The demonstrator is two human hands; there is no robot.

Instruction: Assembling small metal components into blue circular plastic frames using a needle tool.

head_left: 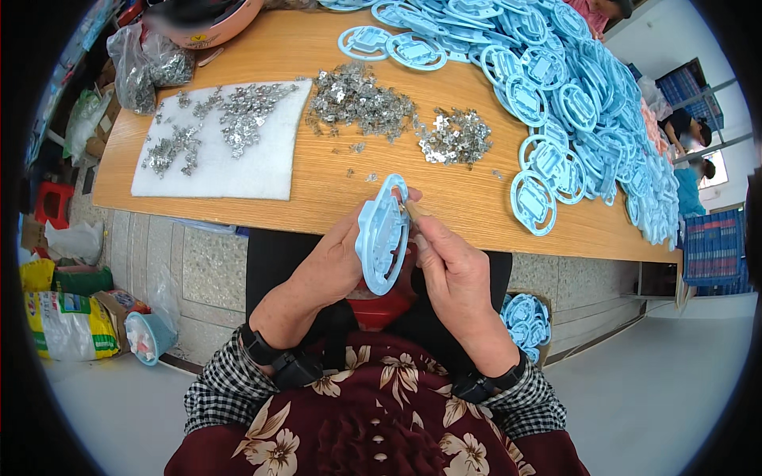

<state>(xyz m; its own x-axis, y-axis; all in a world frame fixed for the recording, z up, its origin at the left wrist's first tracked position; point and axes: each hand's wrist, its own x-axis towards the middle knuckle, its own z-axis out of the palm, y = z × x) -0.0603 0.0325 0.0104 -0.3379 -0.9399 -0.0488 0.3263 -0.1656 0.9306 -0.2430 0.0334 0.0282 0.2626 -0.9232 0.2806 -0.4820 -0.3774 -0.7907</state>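
My left hand [332, 258] is closed round the edge of a light-blue oval plastic part [384, 234], tilted up on its side above my lap. My right hand [454, 274] is closed too, its thumb and forefinger pinched at the far right rim of that part. Something small and metallic seems to sit between those fingertips, too small to make out. Just beyond the hands, loose piles of small metal clips [456, 136] lie on the wooden table [333, 186].
A white foam sheet [274, 170] with more metal pieces lies on the left. A big heap of blue plastic parts [548, 67] covers the right side. Bags of metal pieces [131, 67] and a pink bowl-shaped container [210, 28] stand far left. Below right, a box holds blue parts [525, 321].
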